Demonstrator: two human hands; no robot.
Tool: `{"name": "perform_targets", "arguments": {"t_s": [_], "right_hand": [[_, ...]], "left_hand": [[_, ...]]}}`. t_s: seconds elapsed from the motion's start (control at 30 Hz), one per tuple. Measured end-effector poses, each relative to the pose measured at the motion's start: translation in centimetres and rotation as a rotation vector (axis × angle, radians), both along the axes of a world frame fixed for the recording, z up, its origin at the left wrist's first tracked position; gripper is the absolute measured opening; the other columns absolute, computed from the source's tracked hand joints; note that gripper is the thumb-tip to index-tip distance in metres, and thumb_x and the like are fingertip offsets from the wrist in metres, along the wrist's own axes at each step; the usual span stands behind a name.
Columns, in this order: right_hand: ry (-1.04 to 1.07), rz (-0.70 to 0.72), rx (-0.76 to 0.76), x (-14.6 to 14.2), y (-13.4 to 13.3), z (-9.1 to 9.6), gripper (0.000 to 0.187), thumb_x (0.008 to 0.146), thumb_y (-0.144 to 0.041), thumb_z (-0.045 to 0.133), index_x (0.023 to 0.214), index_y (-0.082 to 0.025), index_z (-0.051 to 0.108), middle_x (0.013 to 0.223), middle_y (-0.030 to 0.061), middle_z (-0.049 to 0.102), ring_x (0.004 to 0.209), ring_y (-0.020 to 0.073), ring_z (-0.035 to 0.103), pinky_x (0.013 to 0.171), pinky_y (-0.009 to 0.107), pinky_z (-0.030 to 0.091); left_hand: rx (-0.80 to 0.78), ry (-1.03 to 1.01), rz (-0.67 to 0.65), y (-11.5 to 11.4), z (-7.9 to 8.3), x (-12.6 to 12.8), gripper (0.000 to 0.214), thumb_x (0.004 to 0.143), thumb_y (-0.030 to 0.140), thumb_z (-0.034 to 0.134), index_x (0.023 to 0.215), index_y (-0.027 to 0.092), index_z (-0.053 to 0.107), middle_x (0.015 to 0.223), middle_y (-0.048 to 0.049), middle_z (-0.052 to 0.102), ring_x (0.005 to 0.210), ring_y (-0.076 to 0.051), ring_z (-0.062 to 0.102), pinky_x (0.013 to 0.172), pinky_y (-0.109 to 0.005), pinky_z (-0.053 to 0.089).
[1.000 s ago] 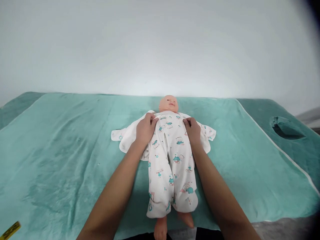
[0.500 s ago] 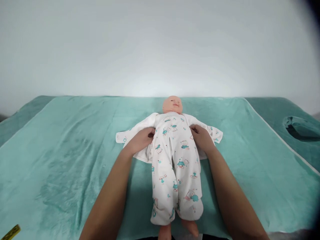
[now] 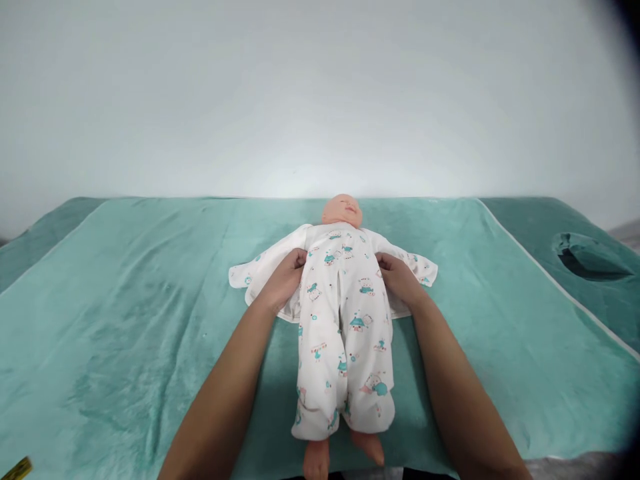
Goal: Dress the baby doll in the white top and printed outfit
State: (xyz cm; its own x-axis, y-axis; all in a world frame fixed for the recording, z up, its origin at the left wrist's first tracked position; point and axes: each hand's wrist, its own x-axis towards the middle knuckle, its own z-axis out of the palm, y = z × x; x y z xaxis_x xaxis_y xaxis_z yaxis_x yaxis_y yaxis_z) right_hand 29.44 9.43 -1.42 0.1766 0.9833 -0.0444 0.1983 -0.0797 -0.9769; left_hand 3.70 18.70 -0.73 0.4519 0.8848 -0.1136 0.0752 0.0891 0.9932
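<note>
A baby doll [image 3: 343, 210] lies on its back, head away from me and bare feet towards me. White printed baby pants [image 3: 367, 333] cover its legs and reach high up its chest. Its white long-sleeved baby shirt [image 3: 283, 248] spreads out on both sides, sleeves stretched outward. My left hand [image 3: 286, 277] is closed at the left side of the pants near the waist, fingertips pinching the fabric edge. On the opposite side, my right hand [image 3: 399, 275] pinches the pants at about the same height. Parts of the fingertips are hidden by the cloth.
A green plush cover [image 3: 135, 320] lies over the bed under the doll. Towards the right edge the darker bed surface has an oval hole [image 3: 593, 259]. A yellow strip with dark marks [image 3: 17, 469] sits at the lower left corner. A pale wall [image 3: 320, 93] rises behind.
Both hands have slid slightly up along the sides of the pants, towards the doll's head. The whole view has shifted a little.
</note>
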Motion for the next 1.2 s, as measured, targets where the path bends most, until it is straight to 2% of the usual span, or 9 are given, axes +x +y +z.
{"name": "perform_targets", "arguments": {"t_s": [0.13, 0.3, 0.47, 0.57, 0.73, 0.8, 0.97, 1.1, 1.2], "right_hand": [[-0.128, -0.043, 0.045, -0.1, 0.2, -0.6, 0.014, 0.077, -0.030, 0.057, 0.086, -0.021, 0.064, 0.083, -0.0005, 0.068, 0.082, 0.0188, 0.060, 0.077, 0.031, 0.048], [-0.301, -0.160, 0.020, -1.1, 0.2, -0.2, 0.013, 0.079, -0.027, 0.055, 0.087, -0.022, 0.064, 0.085, 0.0011, 0.069, 0.081, 0.0200, 0.059, 0.075, 0.033, 0.047], [-0.418, -0.360, 0.068, -2.2, 0.6, -0.7, 0.009, 0.080, -0.025, 0.058, 0.085, -0.026, 0.066, 0.084, 0.0057, 0.070, 0.075, 0.0226, 0.057, 0.068, 0.036, 0.042], [-0.419, -0.402, 0.107, -2.2, 0.8, -1.4, 0.008, 0.080, -0.024, 0.059, 0.083, -0.028, 0.066, 0.082, 0.0058, 0.070, 0.072, 0.0227, 0.056, 0.067, 0.036, 0.041], [-0.381, -0.253, 0.096, -1.2, 0.7, -1.7, 0.018, 0.081, -0.025, 0.055, 0.087, -0.026, 0.072, 0.086, 0.0021, 0.074, 0.079, 0.0229, 0.061, 0.070, 0.035, 0.044], [-0.319, -0.134, 0.092, -0.7, 0.6, -1.4, 0.024, 0.080, -0.023, 0.053, 0.091, -0.025, 0.075, 0.092, 0.0013, 0.075, 0.086, 0.0242, 0.064, 0.075, 0.035, 0.047], [-0.187, 0.065, 0.058, -0.3, 0.3, -0.4, 0.033, 0.075, -0.020, 0.057, 0.102, -0.023, 0.077, 0.102, 0.0030, 0.076, 0.097, 0.0284, 0.066, 0.086, 0.040, 0.051], [-0.121, 0.051, 0.085, -0.5, 0.2, -0.1, 0.035, 0.076, -0.021, 0.060, 0.108, -0.023, 0.075, 0.108, 0.0041, 0.075, 0.102, 0.0279, 0.066, 0.093, 0.042, 0.051], [-0.123, 0.026, 0.109, -0.5, 0.2, 0.0, 0.038, 0.078, -0.023, 0.062, 0.113, -0.023, 0.073, 0.117, 0.0054, 0.072, 0.113, 0.0288, 0.063, 0.097, 0.043, 0.049]], "left_hand": [[-0.039, -0.059, 0.190, -0.4, -0.6, 1.2, 0.022, 0.075, 0.026, 0.066, 0.093, 0.022, 0.054, 0.081, 0.0015, 0.061, 0.071, -0.015, 0.056, 0.061, -0.025, 0.043], [-0.107, -0.049, 0.371, -1.1, 0.0, 2.5, 0.020, 0.078, 0.024, 0.065, 0.091, 0.022, 0.050, 0.081, 0.0012, 0.059, 0.070, -0.014, 0.055, 0.060, -0.027, 0.042], [-0.077, 0.017, 0.397, -1.4, 0.5, 2.7, 0.017, 0.080, 0.024, 0.063, 0.092, 0.021, 0.052, 0.085, 0.0000, 0.061, 0.072, -0.014, 0.055, 0.062, -0.028, 0.043], [-0.048, -0.022, 0.299, -1.2, 0.9, 2.2, 0.021, 0.078, 0.027, 0.065, 0.096, 0.020, 0.056, 0.089, -0.0017, 0.065, 0.077, -0.017, 0.059, 0.068, -0.030, 0.047], [0.074, 0.046, -0.132, -0.3, 1.6, 0.4, 0.029, 0.068, 0.023, 0.071, 0.096, 0.017, 0.068, 0.089, -0.0041, 0.072, 0.091, -0.025, 0.064, 0.086, -0.039, 0.051], [0.107, 0.088, -0.210, 0.1, 1.4, 0.0, 0.030, 0.068, 0.021, 0.069, 0.098, 0.018, 0.071, 0.093, -0.0046, 0.073, 0.091, -0.026, 0.065, 0.087, -0.040, 0.051], [0.093, 0.031, -0.093, 0.0, 0.3, 0.7, 0.038, 0.070, 0.023, 0.069, 0.108, 0.019, 0.068, 0.105, -0.0059, 0.071, 0.097, -0.026, 0.064, 0.089, -0.040, 0.050], [-0.019, -0.036, 0.035, -0.9, 0.8, 1.6, 0.033, 0.071, 0.031, 0.072, 0.101, 0.018, 0.066, 0.097, -0.0055, 0.070, 0.099, -0.026, 0.063, 0.089, -0.040, 0.050], [0.008, -0.057, 0.075, -1.6, 1.6, 2.0, 0.026, 0.072, 0.030, 0.071, 0.093, 0.017, 0.066, 0.095, -0.0061, 0.070, 0.103, -0.027, 0.061, 0.089, -0.039, 0.050]]}}
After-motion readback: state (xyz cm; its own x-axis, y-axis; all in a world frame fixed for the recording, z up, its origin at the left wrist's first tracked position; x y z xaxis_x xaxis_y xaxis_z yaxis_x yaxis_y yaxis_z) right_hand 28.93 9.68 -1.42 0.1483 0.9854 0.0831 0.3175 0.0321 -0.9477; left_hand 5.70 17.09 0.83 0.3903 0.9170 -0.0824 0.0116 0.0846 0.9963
